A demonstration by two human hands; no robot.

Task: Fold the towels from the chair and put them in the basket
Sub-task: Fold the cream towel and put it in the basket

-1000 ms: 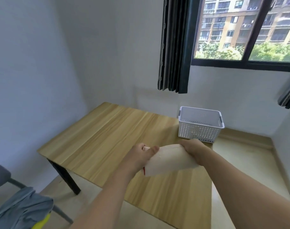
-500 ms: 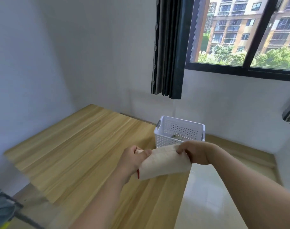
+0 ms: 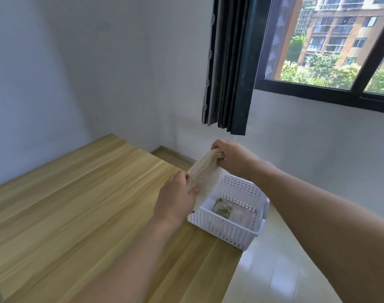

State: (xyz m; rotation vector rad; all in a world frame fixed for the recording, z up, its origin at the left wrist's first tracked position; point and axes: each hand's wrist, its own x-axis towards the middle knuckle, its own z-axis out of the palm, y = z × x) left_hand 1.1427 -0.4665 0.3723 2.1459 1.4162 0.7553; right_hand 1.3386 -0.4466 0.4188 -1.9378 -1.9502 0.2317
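Towel: the beige towel (image 3: 205, 171), blurred, hangs over the basket's left end.
Right hand (image 3: 231, 157): grasps its upper end.
Left hand (image 3: 175, 199): pinches its lower end.
Basket: the white basket (image 3: 228, 229) sits at the table's (image 3: 77, 204) right edge, holding a green towel (image 3: 222, 208) beside a pink towel (image 3: 243, 216).

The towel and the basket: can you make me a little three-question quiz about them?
1. True or false: both hands grip the cream towel.
2. How many folded towels already lie in the white basket?
3. Where does the basket sit: A) the floor, B) the table corner, C) a chair?

Key: 1. True: left hand and right hand hold it. 2. Two, a green towel and a pink towel. 3. B, on the wooden table.
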